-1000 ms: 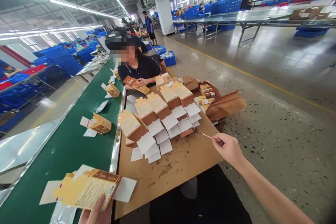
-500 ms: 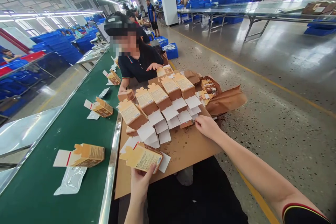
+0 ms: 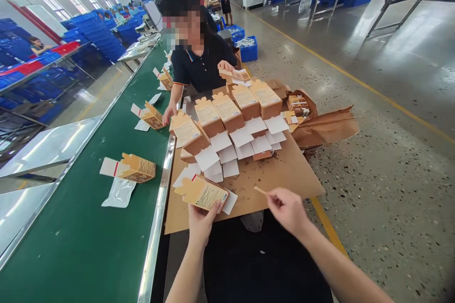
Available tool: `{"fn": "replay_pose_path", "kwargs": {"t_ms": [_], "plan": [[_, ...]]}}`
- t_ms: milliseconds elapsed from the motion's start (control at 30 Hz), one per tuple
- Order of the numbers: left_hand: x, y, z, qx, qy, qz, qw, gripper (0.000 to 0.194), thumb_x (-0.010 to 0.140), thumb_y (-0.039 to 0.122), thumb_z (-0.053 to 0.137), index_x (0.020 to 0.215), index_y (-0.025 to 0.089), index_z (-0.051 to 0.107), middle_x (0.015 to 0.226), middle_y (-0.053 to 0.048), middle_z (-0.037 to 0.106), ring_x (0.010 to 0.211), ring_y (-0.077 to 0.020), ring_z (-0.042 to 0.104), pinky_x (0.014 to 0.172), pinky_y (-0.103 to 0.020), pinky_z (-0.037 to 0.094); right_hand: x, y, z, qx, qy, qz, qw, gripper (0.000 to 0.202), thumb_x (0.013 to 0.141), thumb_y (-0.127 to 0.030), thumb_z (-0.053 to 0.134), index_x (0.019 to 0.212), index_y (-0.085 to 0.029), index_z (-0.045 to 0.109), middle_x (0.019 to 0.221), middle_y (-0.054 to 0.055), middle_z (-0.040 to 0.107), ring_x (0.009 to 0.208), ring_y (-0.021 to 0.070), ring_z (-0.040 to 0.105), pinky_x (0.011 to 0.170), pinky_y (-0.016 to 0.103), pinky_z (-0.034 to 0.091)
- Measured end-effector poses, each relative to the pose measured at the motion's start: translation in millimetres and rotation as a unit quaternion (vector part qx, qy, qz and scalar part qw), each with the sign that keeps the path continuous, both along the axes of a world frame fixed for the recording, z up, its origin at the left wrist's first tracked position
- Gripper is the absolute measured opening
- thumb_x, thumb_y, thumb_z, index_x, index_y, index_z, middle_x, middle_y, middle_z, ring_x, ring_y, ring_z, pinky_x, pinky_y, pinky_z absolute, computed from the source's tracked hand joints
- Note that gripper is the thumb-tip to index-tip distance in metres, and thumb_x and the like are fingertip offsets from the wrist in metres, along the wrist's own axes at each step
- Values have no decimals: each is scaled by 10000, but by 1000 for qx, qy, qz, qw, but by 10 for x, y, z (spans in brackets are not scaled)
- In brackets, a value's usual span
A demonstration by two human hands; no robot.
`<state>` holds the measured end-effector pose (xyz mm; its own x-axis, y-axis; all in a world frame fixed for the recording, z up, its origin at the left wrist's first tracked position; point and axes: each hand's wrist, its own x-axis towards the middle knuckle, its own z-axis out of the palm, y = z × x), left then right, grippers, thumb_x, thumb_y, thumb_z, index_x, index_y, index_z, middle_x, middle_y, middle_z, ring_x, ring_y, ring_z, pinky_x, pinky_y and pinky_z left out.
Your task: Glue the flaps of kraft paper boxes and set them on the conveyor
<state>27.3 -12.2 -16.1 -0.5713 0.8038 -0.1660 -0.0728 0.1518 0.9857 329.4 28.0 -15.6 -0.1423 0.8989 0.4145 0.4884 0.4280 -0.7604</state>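
An open carton (image 3: 204, 192) is clamped in the left hand (image 3: 202, 221); a thin stick (image 3: 260, 190) is pinched in the right hand (image 3: 287, 209) above the desk (image 3: 284, 175).

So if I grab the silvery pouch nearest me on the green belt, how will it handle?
The pouch is probably floppy, since it looks thin and wrinkled. Its shiny surface may be slippery. Lying flat, it seems unlikely to roll, but could nudge the carton that appears to overlap its upper edge.
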Motion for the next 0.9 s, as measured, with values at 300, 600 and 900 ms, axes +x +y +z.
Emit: {"fn": "replay_pose_path", "kwargs": {"t_ms": [300, 600, 900], "plan": [[-2, -19, 27, 2, 14, -20, 1000, 870, 702, 615, 1137, 1357, 242, 702, 1358, -173, 857, 1286, -367, 851, 1239, -585, 634, -833, -221, -165, 39, -44, 112, 992, 324, 1026, -33, 579, 795, -260, 582, 709, -32, 645, 609, 145, 598, 630, 273, 448], [123, -29, -42, 11, 69, -15, 997, 1019, 596, 619, 1158, 1380, 221, 643, 1408, -207, 808, 1314, -414, 838, 1173, -590, 676, -492, -225, -168, 3, -4, 45, 999, 297, 1103, -138, 577, 859, -258, 698, 714, -34, 662, 610, 144, 612, 625, 256, 513], [194, -121, 57, -30, 221, -1, 975, 856, 651, 588, 1076, 1277, 281, 579, 1214, -119, 809, 1171, -389, 848, 990, -510, 709, -369, -340, -131, -70, 27, 6, 997, 366, 1160, -338, 592, 828, -279, 736, 694, 19, 712, 599, 183, 651, 617, 291, 593]]}}
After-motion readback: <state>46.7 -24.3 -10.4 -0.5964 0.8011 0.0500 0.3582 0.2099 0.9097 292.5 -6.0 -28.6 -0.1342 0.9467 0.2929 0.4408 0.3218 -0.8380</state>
